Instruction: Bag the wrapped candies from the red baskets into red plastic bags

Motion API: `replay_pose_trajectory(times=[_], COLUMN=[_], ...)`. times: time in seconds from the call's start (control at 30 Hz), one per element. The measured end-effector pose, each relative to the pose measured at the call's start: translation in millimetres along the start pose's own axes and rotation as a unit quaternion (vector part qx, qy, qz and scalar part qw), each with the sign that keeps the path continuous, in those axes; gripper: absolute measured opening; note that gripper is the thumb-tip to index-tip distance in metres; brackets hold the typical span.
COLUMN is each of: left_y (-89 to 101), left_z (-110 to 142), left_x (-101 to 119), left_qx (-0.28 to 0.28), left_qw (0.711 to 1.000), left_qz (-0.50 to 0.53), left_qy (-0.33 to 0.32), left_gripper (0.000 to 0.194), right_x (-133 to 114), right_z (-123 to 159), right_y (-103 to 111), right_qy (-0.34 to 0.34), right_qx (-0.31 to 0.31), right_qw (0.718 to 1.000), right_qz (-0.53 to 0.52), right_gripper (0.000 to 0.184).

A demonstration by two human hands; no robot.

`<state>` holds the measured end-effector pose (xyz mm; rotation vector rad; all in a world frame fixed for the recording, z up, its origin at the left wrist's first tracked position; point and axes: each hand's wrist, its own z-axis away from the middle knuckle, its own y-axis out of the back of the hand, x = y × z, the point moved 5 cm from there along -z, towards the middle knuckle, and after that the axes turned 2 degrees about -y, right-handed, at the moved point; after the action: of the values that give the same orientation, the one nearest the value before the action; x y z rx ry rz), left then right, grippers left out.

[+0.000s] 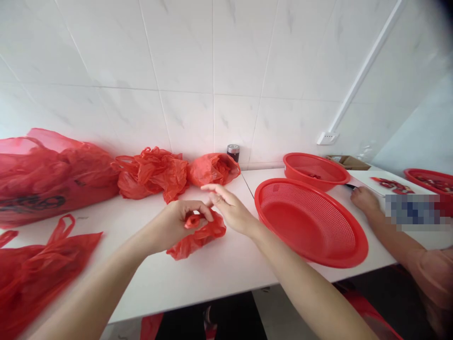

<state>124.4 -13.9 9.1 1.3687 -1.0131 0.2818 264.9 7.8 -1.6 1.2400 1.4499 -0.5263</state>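
Note:
My left hand (180,222) is closed around a twisted, bunched part of a thin red plastic bag (198,238). The rest of the bag hangs crumpled below the fingers, just over the white table (152,283). My right hand (231,210) meets the left one at the fingertips, its fingers stretched out and its thumb near the left thumb. Whether the right fingertips touch the bag cannot be made out. Behind both hands lie a rolled red bag (212,170) and a loose heap of red bags (152,172).
A large bulging red bag (53,189) and another red bag (46,269) lie left. Right are a red perforated basket (311,222), a red basin (314,165) and a co-worker's hand (364,198) with a knife (351,186) beside a white board (364,178). A dark jar (233,152) stands against the wall.

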Motion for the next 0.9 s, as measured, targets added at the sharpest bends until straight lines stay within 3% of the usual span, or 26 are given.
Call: replay_pose_trajectory(times=[0.1, 0.17, 0.27, 0.33, 0.4, 0.47, 0.53, 0.6, 0.77, 0.83, 0.9], left_y=[-3.5, -6.4, -11.4, -14.6, -18.3, -21.7, -21.4, -16.9, -15.1, -24.6, -35.7], left_z=[-1.3, 1.6, 8.8, 13.2, 16.4, 20.1, 28.1, 43.6, 100.6, 111.7, 108.2], left_x=[-8.8, -12.0, -16.5, -20.0, -24.9, -32.2, -45.3, -67.7, -139.1, -150.8, -147.1], left_qx=[0.123, 0.198, 0.251, 0.256, 0.240, 0.215, 0.205, 0.217, 0.258, 0.268, 0.287], left_qw=[0.984, 0.964, 0.948, 0.949, 0.957, 0.968, 0.974, 0.974, 0.953, 0.947, 0.945], left_qz=[-0.128, -0.171, -0.181, -0.170, -0.149, -0.125, -0.098, -0.060, 0.007, 0.008, -0.007], left_qy=[-0.011, -0.041, -0.071, -0.073, -0.061, -0.042, -0.010, 0.036, 0.158, 0.176, 0.156], left_gripper=[0.032, 0.037, 0.040, 0.039, 0.039, 0.041, 0.040, 0.037, 0.035, 0.035, 0.031], right_x=[27.2, 34.3, 39.3, 39.5, 34.9, 25.4, 18.4, 25.3, 99.7, 125.3, 135.4], right_z=[-10.5, -9.4, -1.7, 3.0, 4.5, 6.6, 13.5, 24.3, 56.2, 62.8, 62.8], right_y=[-10.8, -17.5, -26.8, -29.4, -25.8, -18.5, -13.7, -9.1, 12.6, 12.6, 6.6], right_qy=[-0.028, -0.032, -0.080, -0.109, -0.088, -0.024, 0.035, 0.044, -0.106, -0.157, -0.180], right_qx=[0.000, -0.026, -0.106, -0.136, -0.101, -0.021, 0.040, 0.061, 0.106, 0.128, 0.173], right_qw=[0.999, 0.995, 0.969, 0.959, 0.978, 0.999, 0.992, 0.978, 0.970, 0.961, 0.947], right_qz=[-0.020, -0.094, -0.210, -0.224, -0.162, -0.028, 0.114, 0.195, 0.191, 0.188, 0.201], right_gripper=[0.030, 0.029, 0.029, 0.026, 0.021, 0.016, 0.015, 0.018, 0.024, 0.025, 0.026])
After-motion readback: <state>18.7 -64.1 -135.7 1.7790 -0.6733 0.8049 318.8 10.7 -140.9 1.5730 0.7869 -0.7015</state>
